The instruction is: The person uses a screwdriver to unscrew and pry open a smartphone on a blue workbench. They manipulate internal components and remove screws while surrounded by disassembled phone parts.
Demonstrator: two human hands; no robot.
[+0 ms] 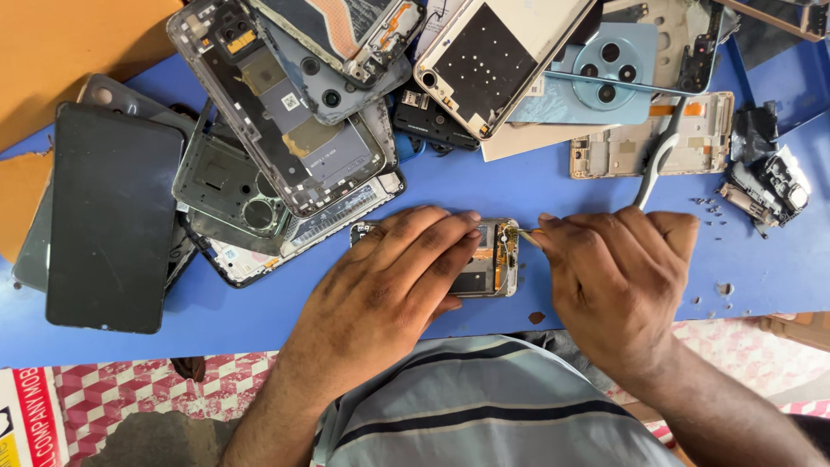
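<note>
An opened phone (493, 259) lies flat on the blue table top (519, 186), its circuit board and copper parts showing at the right end. My left hand (393, 272) lies spread over the phone's left and middle and presses it down. My right hand (618, 277) is closed around a thin tool (529, 233), whose tip touches the phone's right edge. Most of the phone's body is hidden under my left hand.
A heap of stripped phone frames and back covers (285, 130) fills the table's far side. A black screen panel (108, 216) lies at the left. Grey tweezers (657, 160) rest beyond my right hand. Small screws (713, 207) and a black module (769, 186) sit at the right.
</note>
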